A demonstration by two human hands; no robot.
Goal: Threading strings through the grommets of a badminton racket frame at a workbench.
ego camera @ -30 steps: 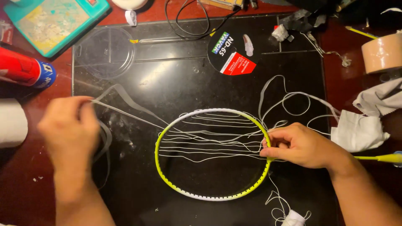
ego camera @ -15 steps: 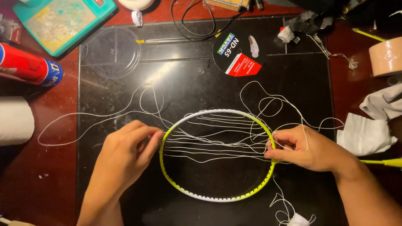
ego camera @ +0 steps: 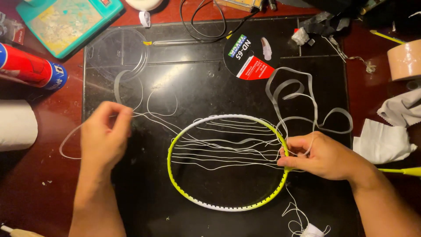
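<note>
Racket head (ego camera: 228,206): a yellow and white hoop lying flat on a black mat (ego camera: 197,83) in the middle of the tabletop (ego camera: 26,188); it looks light and stiff, and is best taken by its rim.
String (ego camera: 228,149): thin white line running loosely across the hoop in slack, wavy rows, with spare loops spilling past both sides; judged soft, slippery and quick to tangle, so it wants a pinch close to the rim.
Left hand (ego camera: 105,138): hovering palm down left of the hoop, forearm reaching in from the bottom edge; fingers are drawn together around a strand, which is stretching rightward to the hoop.
Right hand (ego camera: 322,156): resting at the hoop's right rim, forearm entering from the lower right; thumb and fingers are closing narrowly on the string where it is meeting the frame.
Surroundings: a clear round lid (ego camera: 118,50) at the mat's upper left, a round black label (ego camera: 247,55) above the hoop, a tape roll (ego camera: 405,59) and crumpled tissue (ego camera: 381,142) at right.
</note>
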